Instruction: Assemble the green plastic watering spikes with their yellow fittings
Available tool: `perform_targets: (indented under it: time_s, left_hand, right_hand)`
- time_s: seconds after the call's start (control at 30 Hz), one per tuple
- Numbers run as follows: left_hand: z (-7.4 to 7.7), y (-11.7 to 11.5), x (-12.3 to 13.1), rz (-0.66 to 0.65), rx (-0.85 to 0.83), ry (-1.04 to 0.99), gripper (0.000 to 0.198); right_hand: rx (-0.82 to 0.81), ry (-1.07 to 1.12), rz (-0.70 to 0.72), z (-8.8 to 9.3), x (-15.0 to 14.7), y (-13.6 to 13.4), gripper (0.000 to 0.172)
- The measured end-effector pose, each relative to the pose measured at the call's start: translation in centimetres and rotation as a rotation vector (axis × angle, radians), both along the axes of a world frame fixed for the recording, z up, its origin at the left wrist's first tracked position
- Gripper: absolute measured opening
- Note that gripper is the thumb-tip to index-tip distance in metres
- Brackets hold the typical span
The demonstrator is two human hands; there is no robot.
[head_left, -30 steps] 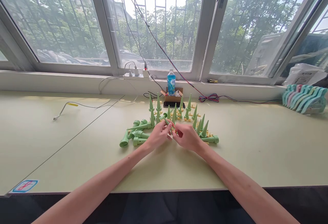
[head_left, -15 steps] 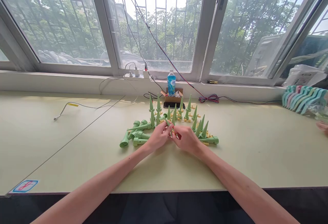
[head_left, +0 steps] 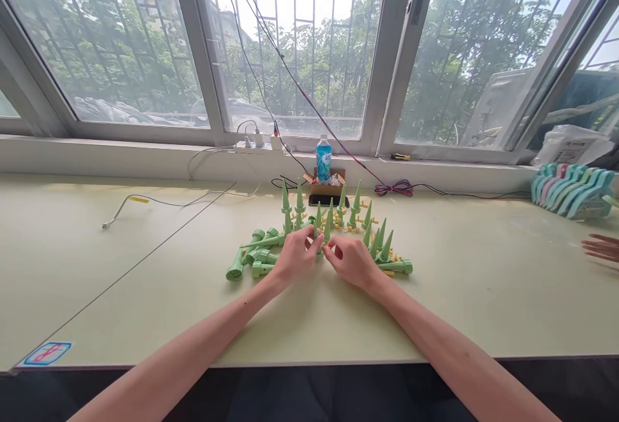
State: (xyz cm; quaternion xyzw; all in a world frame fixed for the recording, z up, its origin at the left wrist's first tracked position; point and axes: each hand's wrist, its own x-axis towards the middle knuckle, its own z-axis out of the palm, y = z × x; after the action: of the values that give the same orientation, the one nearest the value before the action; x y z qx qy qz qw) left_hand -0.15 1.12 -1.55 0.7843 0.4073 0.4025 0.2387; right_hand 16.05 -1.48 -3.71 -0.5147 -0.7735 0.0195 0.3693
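Observation:
My left hand (head_left: 294, 256) and my right hand (head_left: 352, 259) meet at the middle of the pale green table (head_left: 483, 293), fingers pinched together on one green cone-shaped spike (head_left: 318, 234) between them. Behind the hands several green spikes (head_left: 358, 206) stand upright with small yellow pieces among them. Left of my left hand several green spikes (head_left: 251, 258) lie on their sides. One more lying spike (head_left: 399, 267) sits just right of my right hand.
A water bottle (head_left: 324, 158), a small cardboard box (head_left: 329, 185) and a dark phone stand at the back by the window. Cables (head_left: 145, 200) run across the left. A stack of pastel plastic pieces (head_left: 570, 189) sits far right, with another person's fingers (head_left: 602, 248) at the edge.
The spike between my hands has turned from slanted to nearly upright. Another person's hand has come further in at the right edge.

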Motion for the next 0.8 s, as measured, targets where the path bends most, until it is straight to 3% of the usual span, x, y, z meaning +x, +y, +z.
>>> perform_targets:
  time_s: [0.23, 0.4, 0.8]
  left_hand:
    - [0.00, 0.35, -0.35, 0.161, 0.133, 0.068, 0.031]
    - [-0.11, 0.60, -0.62, 0.215, 0.098, 0.059, 0.031]
    - [-0.62, 0.39, -0.49, 0.117, -0.012, -0.051, 0.023]
  right_hand:
    - [-0.021, -0.016, -0.130, -0.26, 0.26, 0.36, 0.028]
    - [-0.010, -0.034, -0.144, -0.38, 0.37, 0.55, 0.030]
    - [-0.011, -0.041, -0.118, -0.20, 0.32, 0.41, 0.030]
